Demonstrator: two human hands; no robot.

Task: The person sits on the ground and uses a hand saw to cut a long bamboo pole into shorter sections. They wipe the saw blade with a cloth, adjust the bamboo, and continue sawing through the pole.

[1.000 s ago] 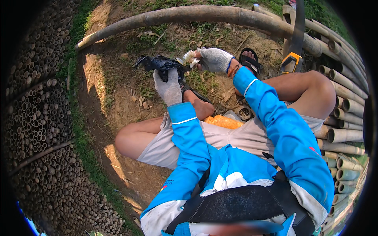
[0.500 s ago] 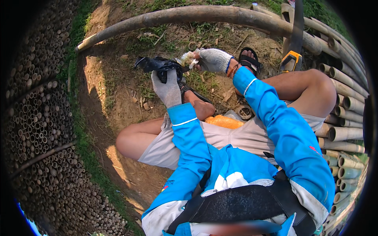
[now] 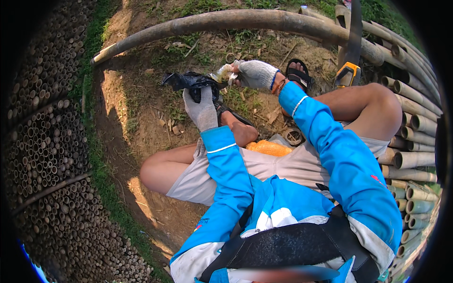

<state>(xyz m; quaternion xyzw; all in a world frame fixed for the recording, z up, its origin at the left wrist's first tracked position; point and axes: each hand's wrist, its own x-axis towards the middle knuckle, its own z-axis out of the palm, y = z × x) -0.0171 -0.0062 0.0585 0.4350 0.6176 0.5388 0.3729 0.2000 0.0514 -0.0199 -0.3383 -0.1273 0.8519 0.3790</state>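
2 gloved hands out in front of me, both busy w/ the same stuff. Hard to read a lot here: the pale crumpled thing (image 3: 224, 74) in my right hand (image 3: 255, 74) is small & blurred, can't tell what it is, only that it's whitish/yellowish & sticks out left of my knuckles. My right fingers are curled tight round it, so their tips are hidden. My left hand (image 3: 202, 109) is seen from the back, fingers pointing up & away; they lie on the black plastic bag (image 3: 191, 81), but whether they pinch it or just press on it I can't tell, the tips are lost in the dark folds.

The bag sits on the dirt just past my left fingers, its right end touching the pale thing, so bag & bundle meet btwn my 2 hands. Bag's inside isn't visible.

An orange mesh-like thing (image 3: 269, 148) lies in my lap, partly covered by my left sleeve. A round ring-shaped item (image 3: 293, 137) beside it is too small to name. My sandal (image 3: 298, 75) shows behind my right wrist, foot half hidden. A yellow-and-black tool (image 3: 348, 74) leans by the bamboo poles (image 3: 415, 122) at right, its top cut by a dark strap. A long thick pole (image 3: 226, 23) curves across the top. Stacked bamboo ends (image 3: 42, 155) fill the left, fading into the dark rim.
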